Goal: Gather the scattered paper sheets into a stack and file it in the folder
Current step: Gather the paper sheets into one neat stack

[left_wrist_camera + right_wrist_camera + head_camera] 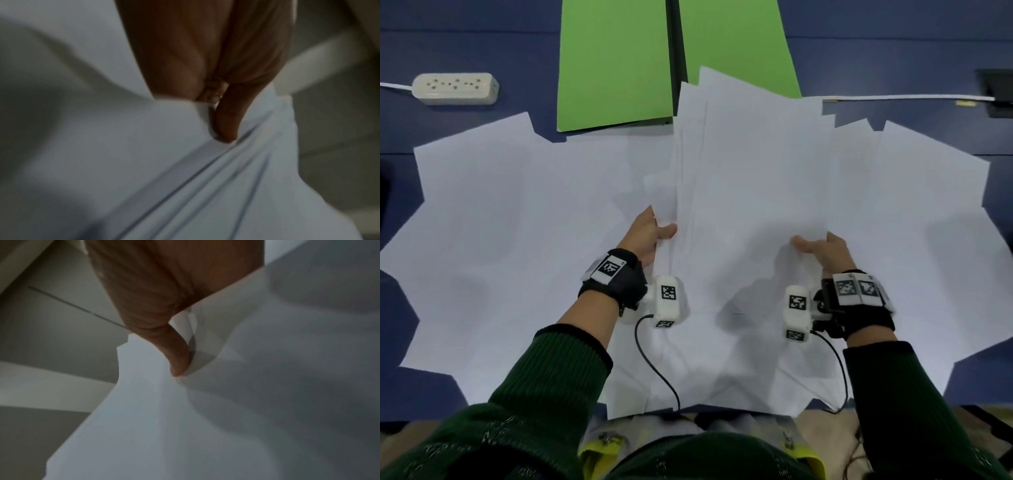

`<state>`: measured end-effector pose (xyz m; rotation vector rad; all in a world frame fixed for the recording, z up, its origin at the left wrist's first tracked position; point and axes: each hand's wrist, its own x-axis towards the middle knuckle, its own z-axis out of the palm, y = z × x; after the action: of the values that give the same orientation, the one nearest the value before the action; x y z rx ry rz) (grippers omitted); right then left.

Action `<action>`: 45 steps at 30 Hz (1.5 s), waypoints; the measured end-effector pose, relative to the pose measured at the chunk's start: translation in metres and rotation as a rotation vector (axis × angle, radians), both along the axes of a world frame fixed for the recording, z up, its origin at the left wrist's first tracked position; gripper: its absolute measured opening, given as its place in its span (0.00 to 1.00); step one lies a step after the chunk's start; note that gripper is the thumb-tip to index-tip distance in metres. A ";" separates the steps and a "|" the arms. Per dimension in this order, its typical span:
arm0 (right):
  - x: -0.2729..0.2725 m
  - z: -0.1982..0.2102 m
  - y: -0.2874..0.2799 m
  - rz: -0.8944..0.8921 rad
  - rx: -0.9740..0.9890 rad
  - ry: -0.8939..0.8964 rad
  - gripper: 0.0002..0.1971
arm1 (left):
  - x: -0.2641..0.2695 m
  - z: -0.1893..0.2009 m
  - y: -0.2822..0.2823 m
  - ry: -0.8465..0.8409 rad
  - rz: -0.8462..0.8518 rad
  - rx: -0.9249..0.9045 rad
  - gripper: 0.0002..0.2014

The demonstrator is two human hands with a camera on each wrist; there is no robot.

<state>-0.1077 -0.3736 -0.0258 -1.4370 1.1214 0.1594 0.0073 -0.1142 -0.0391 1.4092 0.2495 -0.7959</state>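
Two thumbs press down on top of a raised bundle of white sheets [750, 164], one at each lower corner, while the other fingers of both hands are tucked under the paper and hidden. On the left hand [649, 236], the thumb [226, 120] lies flat over the fanned sheet edges, pinching them; on the right hand [825, 251], the thumb [174, 353] clamps the bundle's staggered corner the same way. Held between the two hands, the bundle leans toward twelve o'clock, its far edge overlapping the near right corner of the open green folder [616, 65]. More loose sheets [517, 240] lie spread flat and overlapping under and around the hands, reaching from nine o'clock across to three o'clock and down to the near table edge at six. These rest on the blue table [465, 41]. At ten o'clock a white power strip [455, 87] sits on the table, well apart from the folder, and a thin white cable [911, 98] runs toward two o'clock to a dark object at the frame edge.
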 end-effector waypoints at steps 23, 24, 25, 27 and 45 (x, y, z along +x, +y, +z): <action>-0.019 0.003 -0.056 0.179 -0.349 0.183 0.21 | 0.030 -0.040 0.031 -0.118 0.146 0.647 0.25; -0.015 0.005 -0.050 0.203 -0.328 0.160 0.20 | 0.029 -0.041 0.024 -0.132 0.093 0.612 0.25; -0.011 0.004 -0.043 0.243 -0.288 0.139 0.19 | 0.027 -0.041 0.015 -0.134 0.038 0.575 0.25; -0.002 -0.002 -0.029 0.320 -0.234 0.097 0.17 | 0.025 -0.041 -0.003 -0.142 -0.035 0.531 0.23; 0.088 0.023 -0.025 1.072 -0.630 0.071 0.40 | 0.029 0.031 0.026 -0.033 -0.019 0.290 0.07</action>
<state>-0.0197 -0.3982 -0.0025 -2.5103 0.3322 0.6494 0.0364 -0.0884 -0.0084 1.6981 0.3360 -0.7731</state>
